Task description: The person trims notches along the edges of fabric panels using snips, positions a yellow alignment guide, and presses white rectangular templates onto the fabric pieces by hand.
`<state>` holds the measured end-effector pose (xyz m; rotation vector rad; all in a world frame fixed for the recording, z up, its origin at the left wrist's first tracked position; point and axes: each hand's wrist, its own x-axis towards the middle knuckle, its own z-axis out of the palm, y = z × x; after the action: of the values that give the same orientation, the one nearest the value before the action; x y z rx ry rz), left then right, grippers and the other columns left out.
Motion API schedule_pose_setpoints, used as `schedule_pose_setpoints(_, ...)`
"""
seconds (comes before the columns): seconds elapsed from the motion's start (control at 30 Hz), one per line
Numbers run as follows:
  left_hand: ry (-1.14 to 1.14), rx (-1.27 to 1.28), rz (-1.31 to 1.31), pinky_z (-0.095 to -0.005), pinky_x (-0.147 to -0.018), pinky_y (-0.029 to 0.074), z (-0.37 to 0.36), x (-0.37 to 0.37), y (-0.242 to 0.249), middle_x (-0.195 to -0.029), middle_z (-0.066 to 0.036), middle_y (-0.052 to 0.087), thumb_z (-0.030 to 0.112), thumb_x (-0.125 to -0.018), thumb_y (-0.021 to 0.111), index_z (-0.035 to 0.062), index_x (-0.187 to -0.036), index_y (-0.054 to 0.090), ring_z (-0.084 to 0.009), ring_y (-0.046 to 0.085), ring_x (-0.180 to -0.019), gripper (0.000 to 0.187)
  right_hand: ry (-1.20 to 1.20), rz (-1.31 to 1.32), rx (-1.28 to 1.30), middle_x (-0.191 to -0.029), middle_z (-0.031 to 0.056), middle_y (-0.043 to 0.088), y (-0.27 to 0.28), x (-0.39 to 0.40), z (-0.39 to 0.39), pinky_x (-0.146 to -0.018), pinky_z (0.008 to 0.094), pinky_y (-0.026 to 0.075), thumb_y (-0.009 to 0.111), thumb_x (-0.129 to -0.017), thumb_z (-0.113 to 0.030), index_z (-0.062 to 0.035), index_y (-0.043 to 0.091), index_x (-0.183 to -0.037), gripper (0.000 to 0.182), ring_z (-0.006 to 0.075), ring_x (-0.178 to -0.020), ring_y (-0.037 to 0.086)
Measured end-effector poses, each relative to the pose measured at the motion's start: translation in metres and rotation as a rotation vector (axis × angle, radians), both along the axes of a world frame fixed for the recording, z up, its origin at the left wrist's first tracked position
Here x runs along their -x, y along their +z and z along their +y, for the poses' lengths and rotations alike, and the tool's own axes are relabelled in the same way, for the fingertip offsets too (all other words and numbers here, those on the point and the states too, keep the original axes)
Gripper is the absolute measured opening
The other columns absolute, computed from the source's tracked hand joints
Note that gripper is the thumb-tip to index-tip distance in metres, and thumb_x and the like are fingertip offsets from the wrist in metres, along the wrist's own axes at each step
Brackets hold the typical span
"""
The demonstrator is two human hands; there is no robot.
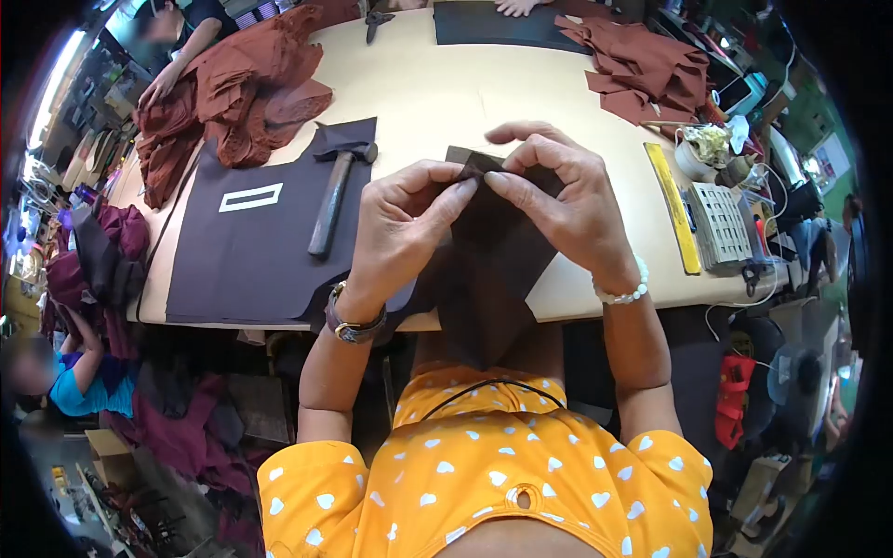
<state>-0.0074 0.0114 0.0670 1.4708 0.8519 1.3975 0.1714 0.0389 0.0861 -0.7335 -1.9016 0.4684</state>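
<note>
Nearest, 2 hands of 1 person, raised over the near edge of the worktop (474, 93): left hand (405, 209), 1 strap watch (356, 321) at its wrist; right hand (567, 195), 1 pale bead bracelet (624, 287). Held between them, 1 dark brown cloth (502, 244), hanging toward the lap, its upper part pinched by both thumbs and forefingers. Pose: forearms reaching forward, hands angled inward, thumb tips nearly meeting; left fingers curled, right outer fingers lifted and spread. Left of the hands, 1 dark cloth panel (256, 251) lying flat, carrying 1 hammer (332, 205), head away from the person, and 1 white rectangular frame (250, 197). At right, 1 yellow ruler (672, 206), lengthwise, just beside 1 pale slotted block (721, 223); 1 white pot (693, 160) behind. Farther, 2 heaps of rust cloth, left heap (242, 102) and right heap (646, 65). At the far edge, 1 dark sheet (502, 28), 1 hand of another person (518, 6) upon it, and 1 dark tool (375, 26).
</note>
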Motion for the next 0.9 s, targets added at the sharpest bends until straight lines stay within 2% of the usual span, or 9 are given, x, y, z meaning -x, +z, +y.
schedule_pose_setpoints(0.1,0.016,-0.067,-0.098,-0.0158,-0.064,0.045,-0.004,-0.004,0.002,-0.082,-0.004,0.065,0.001,-0.084,0.059,-0.0046,-0.102,0.061,-0.0036,0.057,-0.073,0.019,0.09,0.028,0.198,-0.068,0.0059,0.063,0.004,0.0,-0.001,-0.06,0.0236,0.044,0.067,-0.076,-0.012,0.0017,0.064,-0.08,0.014,0.0096,-0.063,0.055)
schedule_pose_setpoints(0.17,0.016,0.015,-0.032,-0.0181,-0.072,0.047,-0.011,0.001,0.009,-0.089,-0.006,0.065,0.0,-0.084,0.059,-0.0047,-0.107,0.058,-0.0066,0.058,-0.081,0.023,0.093,0.022,0.348,-0.066,0.0046,0.062,0.007,0.001,-0.005,-0.059,0.0224,0.043,0.067,-0.076,-0.012,0.0019,0.064,-0.079,0.014,0.0077,-0.063,0.054)
schedule_pose_setpoints(0.2,0.013,0.056,0.0,-0.0193,-0.076,0.047,-0.013,0.003,0.012,-0.093,-0.007,0.065,0.0,-0.084,0.059,-0.0048,-0.11,0.057,-0.0081,0.059,-0.085,0.026,0.09,0.035,0.339,-0.065,0.0042,0.062,0.007,0.002,-0.006,-0.059,0.022,0.043,0.067,-0.076,-0.012,0.002,0.065,-0.079,0.014,0.007,-0.063,0.054)
schedule_pose_setpoints(0.3,0.071,0.097,0.055,-0.0188,-0.075,0.047,-0.014,0.008,0.013,-0.09,-0.008,0.066,0.001,-0.084,0.06,-0.0046,-0.11,0.058,-0.0078,0.06,-0.082,0.027,0.08,0.046,0.316,-0.065,0.0036,0.062,0.007,0.005,-0.007,-0.058,0.0214,0.043,0.068,-0.076,-0.013,0.0023,0.065,-0.078,0.015,0.006,-0.062,0.053)
schedule_pose_setpoints(0.4,0.014,0.108,-0.05,-0.0183,-0.071,0.048,-0.014,0.011,0.012,-0.091,-0.01,0.066,0.001,-0.085,0.059,-0.0076,-0.11,0.057,-0.0079,0.06,-0.081,0.027,0.086,0.006,0.292,-0.065,0.0043,0.062,0.012,0.006,-0.006,-0.059,0.0219,0.043,0.068,-0.077,-0.013,0.0026,0.066,-0.077,0.016,0.0072,-0.062,0.054)
schedule_pose_setpoints(0.5,-0.001,0.101,-0.116,-0.0187,-0.071,0.048,-0.013,0.013,0.007,-0.088,-0.008,0.066,0.006,-0.083,0.063,-0.0048,-0.103,0.062,-0.0078,0.06,-0.078,0.023,0.105,-0.019,0.263,-0.066,0.0053,0.062,0.015,0.007,-0.006,-0.059,0.0225,0.043,0.066,-0.078,-0.013,0.0027,0.065,-0.077,0.015,0.0083,-0.061,0.054)
schedule_pose_setpoints(0.9,0.009,0.148,-0.104,-0.0191,-0.071,0.049,-0.015,0.016,0.012,-0.09,-0.008,0.066,0.006,-0.083,0.063,-0.0047,-0.102,0.063,-0.0084,0.061,-0.077,0.021,0.098,-0.102,0.28,-0.066,0.0059,0.062,0.023,0.012,-0.006,-0.057,0.0233,0.043,0.066,-0.078,-0.013,0.0018,0.064,-0.077,0.015,0.0095,-0.061,0.054)
